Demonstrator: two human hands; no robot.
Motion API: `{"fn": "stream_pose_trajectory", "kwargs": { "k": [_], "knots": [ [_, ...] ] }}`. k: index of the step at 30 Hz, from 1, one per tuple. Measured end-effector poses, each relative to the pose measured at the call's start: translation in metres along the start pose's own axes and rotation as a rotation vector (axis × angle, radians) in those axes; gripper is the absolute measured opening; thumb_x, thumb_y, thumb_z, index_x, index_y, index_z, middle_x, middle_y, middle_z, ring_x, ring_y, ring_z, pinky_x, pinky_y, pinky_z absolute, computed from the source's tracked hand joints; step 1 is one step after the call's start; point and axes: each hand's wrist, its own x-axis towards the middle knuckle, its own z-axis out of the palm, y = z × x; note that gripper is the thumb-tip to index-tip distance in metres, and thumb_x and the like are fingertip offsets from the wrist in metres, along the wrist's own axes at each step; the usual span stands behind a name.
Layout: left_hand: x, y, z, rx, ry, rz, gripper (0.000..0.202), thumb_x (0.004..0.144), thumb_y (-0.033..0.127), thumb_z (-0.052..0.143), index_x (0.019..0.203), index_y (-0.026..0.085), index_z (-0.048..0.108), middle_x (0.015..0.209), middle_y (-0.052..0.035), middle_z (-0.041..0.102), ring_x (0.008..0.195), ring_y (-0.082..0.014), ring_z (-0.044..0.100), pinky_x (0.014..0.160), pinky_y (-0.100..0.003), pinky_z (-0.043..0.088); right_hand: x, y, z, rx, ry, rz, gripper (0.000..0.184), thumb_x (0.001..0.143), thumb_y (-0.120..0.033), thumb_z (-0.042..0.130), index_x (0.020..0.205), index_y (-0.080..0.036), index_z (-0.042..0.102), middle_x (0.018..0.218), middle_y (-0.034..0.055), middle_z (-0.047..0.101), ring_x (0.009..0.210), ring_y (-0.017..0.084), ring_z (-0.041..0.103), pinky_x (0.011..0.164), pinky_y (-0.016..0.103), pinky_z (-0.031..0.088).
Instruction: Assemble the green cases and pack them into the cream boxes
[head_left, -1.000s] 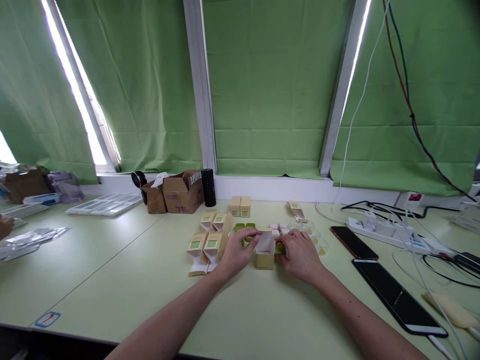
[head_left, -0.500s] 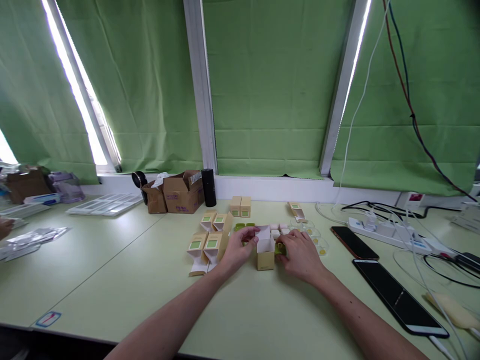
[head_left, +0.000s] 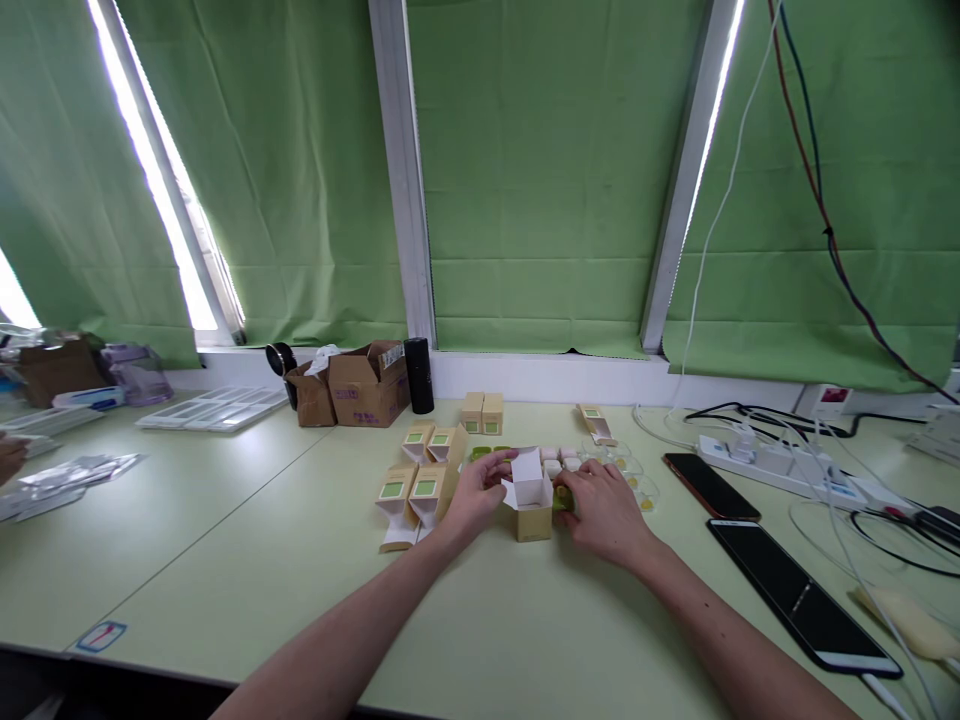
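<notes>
A small tan carton (head_left: 533, 525) stands upright in front of me with its white top flaps raised, open at the top. My left hand (head_left: 480, 490) is at its left side, thumb and fingers closed around the edge by the side flap. Just right of the carton, my right hand (head_left: 604, 505) has its fingers curled on a small green item (head_left: 562, 497), mostly hidden by the fingers. Behind the hands lie small white-and-pink pieces (head_left: 553, 467) and more green pieces (head_left: 480, 453). Clear round cups (head_left: 643, 493) with yellow bits sit beyond my right hand.
Several open tan cartons (head_left: 425, 490) stand left of my left hand; two closed cartons (head_left: 482, 413) are farther back. A flattened carton (head_left: 597, 424) lies behind. Phones (head_left: 799, 590), a power strip (head_left: 780, 470) and cables occupy the right. Cardboard boxes (head_left: 367, 385) stand back left; another person's hand (head_left: 9, 455) shows far left.
The carton's left side flap now spreads outward beside my left thumb, and its opening shows more. My right hand stays by the green item with little movement.
</notes>
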Motion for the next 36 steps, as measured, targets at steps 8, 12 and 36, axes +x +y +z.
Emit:
{"fn": "stream_pose_trajectory", "kwargs": {
  "k": [8, 12, 36],
  "knots": [
    [0.003, -0.007, -0.002, -0.012, 0.008, 0.005, 0.075, 0.057, 0.004, 0.051, 0.13, 0.011, 0.071, 0.105, -0.0121, 0.079, 0.103, -0.0254, 0.072, 0.093, -0.038, 0.053, 0.001, 0.0, 0.0, 0.009, 0.011, 0.003, 0.025, 0.078, -0.021, 0.076, 0.103, -0.022, 0.071, 0.096, 0.0077, 0.076, 0.105, 0.03, 0.061, 0.085, 0.038, 0.036],
    [0.002, -0.007, -0.002, -0.002, 0.018, 0.003, 0.074, 0.058, 0.004, 0.052, 0.129, 0.011, 0.072, 0.102, -0.0109, 0.078, 0.101, -0.0252, 0.072, 0.091, -0.037, 0.055, 0.002, 0.005, -0.004, 0.066, 0.131, 0.026, 0.021, 0.084, -0.023, 0.072, 0.105, -0.023, 0.069, 0.101, 0.0069, 0.077, 0.106, 0.03, 0.062, 0.089, 0.04, 0.037],
    [0.002, -0.005, -0.002, 0.043, -0.009, 0.025, 0.075, 0.061, 0.003, 0.053, 0.133, 0.015, 0.072, 0.112, -0.011, 0.079, 0.105, -0.0248, 0.072, 0.092, -0.036, 0.054, -0.003, -0.006, 0.004, 0.5, 0.363, -0.131, 0.035, 0.107, -0.038, 0.048, 0.141, -0.028, 0.052, 0.132, 0.01, 0.069, 0.108, 0.028, 0.067, 0.098, 0.044, 0.052]
  ]
}}
